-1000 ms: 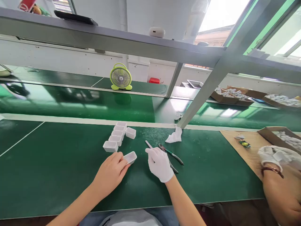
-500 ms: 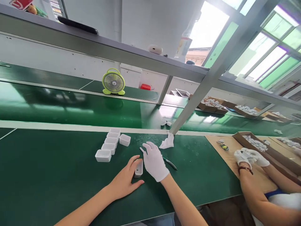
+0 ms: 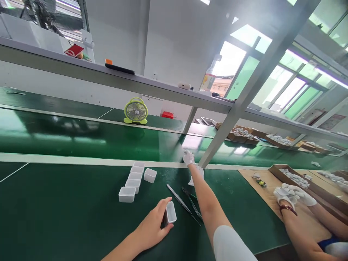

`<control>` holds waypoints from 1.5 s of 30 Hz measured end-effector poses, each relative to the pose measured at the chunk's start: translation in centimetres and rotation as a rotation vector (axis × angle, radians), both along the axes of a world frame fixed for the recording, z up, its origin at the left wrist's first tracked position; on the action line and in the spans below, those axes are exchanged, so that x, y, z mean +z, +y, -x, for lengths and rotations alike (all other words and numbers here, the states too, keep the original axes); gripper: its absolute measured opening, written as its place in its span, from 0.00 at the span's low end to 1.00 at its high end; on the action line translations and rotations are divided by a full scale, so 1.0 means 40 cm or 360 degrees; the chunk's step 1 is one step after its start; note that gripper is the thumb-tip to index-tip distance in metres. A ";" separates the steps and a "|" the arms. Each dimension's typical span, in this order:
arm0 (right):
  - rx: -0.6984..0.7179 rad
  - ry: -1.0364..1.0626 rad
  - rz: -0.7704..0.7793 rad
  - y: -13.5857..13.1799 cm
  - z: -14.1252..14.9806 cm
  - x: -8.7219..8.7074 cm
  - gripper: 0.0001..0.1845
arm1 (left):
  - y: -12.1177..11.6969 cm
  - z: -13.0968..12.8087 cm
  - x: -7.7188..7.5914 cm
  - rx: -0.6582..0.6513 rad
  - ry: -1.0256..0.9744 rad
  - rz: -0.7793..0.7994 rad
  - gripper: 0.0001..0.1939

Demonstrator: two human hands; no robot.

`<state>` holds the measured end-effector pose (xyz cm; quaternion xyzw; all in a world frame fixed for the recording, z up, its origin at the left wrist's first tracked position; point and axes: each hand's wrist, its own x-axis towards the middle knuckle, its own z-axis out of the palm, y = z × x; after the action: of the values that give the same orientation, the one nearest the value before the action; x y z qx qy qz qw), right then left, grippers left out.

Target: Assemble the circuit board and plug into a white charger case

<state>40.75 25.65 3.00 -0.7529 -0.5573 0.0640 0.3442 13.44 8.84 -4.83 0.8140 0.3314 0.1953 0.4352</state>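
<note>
- Since half a second ago, the gloved right hand (image 3: 188, 158) has left the near edge and stretched far forward to the pale strip at the back of the counter (image 3: 67, 203); the left hand (image 3: 154, 226) has kept its white tray (image 3: 170, 212) and tipped it up on edge.
- Counter: a long green surface, with a second green belt (image 3: 81, 132) running behind the pale strip.
- Co-worker: at the far right another person's gloved hands (image 3: 289, 194) work over a sheet of cardboard (image 3: 258, 188), beside a cardboard box (image 3: 293, 177) of small white parts.
- Fan: a small yellow-green fan (image 3: 136, 111) stands well back on the far belt.
- Tray row: five more white trays (image 3: 134, 181) lie in a line left of centre, with one set just beside it.
- Left grip: bare fingers closed around the tray, near the front edge of the counter.
- Right grip: fingers curl down at the strip; whether they hold anything I cannot tell.
- Tools: tweezers (image 3: 179, 199) and dark pliers (image 3: 192, 204) lie between the tray and the right forearm.
</note>
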 end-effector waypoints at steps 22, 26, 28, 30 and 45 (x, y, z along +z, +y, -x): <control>-0.0008 -0.0242 0.0914 -0.128 0.079 -0.080 0.21 | 0.037 0.021 0.042 0.0339 -0.0229 -0.0250 0.28; 0.0051 -0.0191 0.0848 -0.136 0.109 -0.089 0.16 | 0.048 0.041 0.072 0.0325 -0.0482 -0.0303 0.29; 0.0092 -0.0105 0.0766 -0.159 0.101 -0.061 0.17 | 0.050 0.046 0.077 0.0337 -0.0603 -0.0304 0.30; 0.0150 0.0002 0.0649 -0.210 0.083 -0.017 0.20 | 0.050 0.049 0.079 0.0389 -0.0648 -0.0263 0.31; 0.0761 0.1401 -0.0748 -0.695 0.257 -0.051 0.36 | 0.007 0.044 0.096 -0.0103 -0.1058 -0.0827 0.36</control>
<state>30.48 -2.13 0.97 -0.4105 -0.5156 0.3229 0.6793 11.66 9.14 -0.99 0.7993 0.0869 0.5106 0.3046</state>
